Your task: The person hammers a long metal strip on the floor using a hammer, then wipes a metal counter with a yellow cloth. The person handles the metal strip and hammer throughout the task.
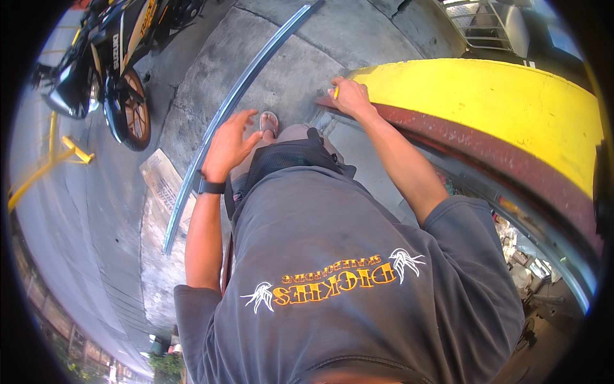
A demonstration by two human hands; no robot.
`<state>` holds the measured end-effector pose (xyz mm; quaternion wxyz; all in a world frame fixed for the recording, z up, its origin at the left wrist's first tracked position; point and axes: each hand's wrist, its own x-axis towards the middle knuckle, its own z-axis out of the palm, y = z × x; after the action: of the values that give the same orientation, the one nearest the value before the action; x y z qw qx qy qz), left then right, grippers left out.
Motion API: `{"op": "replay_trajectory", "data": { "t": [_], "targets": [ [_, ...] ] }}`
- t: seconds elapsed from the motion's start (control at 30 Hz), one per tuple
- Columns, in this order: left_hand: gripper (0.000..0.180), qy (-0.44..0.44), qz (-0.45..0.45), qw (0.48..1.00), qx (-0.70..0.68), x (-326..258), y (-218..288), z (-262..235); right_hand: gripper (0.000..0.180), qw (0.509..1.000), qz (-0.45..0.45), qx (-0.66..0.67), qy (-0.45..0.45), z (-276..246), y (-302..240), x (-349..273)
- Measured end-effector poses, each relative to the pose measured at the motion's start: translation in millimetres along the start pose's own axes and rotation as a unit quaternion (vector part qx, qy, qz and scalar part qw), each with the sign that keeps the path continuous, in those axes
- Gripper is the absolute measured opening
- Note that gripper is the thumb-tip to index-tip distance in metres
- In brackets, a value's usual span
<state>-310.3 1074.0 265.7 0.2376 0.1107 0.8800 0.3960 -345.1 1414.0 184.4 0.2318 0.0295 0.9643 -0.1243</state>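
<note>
My left hand [231,142] is open, its fingers spread and slightly bent, with a black band on the wrist. It hangs beside a long, thin metal bar [246,80], grey and shiny, which runs from the top of the view to the lower left. Part of the bar passes behind my left wrist; I cannot tell whether the hand touches it. My right hand [352,96] is closed by the corner of a yellow panel [473,93] with a dark red edge. A small yellow stick-like thing [336,92] shows between its fingers; its kind is unclear.
A black motorcycle [118,70] with an orange-rimmed wheel stands at the upper left, near a yellow metal frame [51,153]. A flat printed board [167,182] lies on the concrete. Cluttered items [524,256] sit below the panel at right. My sandalled foot [269,123] is by the bar.
</note>
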Motion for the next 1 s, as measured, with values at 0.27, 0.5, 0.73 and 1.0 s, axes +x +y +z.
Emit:
{"op": "replay_trajectory", "data": {
  "t": [0.27,0.5,0.73,1.0],
  "targets": [
    [0.046,-0.105,0.085,0.990,0.043,142,18,-23,0.036,0.966,0.235,0.088,-0.056,-9,21,17],
    [0.045,-0.226,0.132,0.961,0.094,273,22,-19,0.040,0.925,0.273,0.247,0.095,-2,43,30],
    [0.043,-0.258,0.187,0.938,0.135,398,49,-32,0.045,0.792,0.523,0.300,0.092,-7,74,52],
    [0.042,-0.210,0.106,0.965,0.117,458,34,-64,0.055,0.714,0.580,0.382,-0.094,-3,142,81]
  ]
}}
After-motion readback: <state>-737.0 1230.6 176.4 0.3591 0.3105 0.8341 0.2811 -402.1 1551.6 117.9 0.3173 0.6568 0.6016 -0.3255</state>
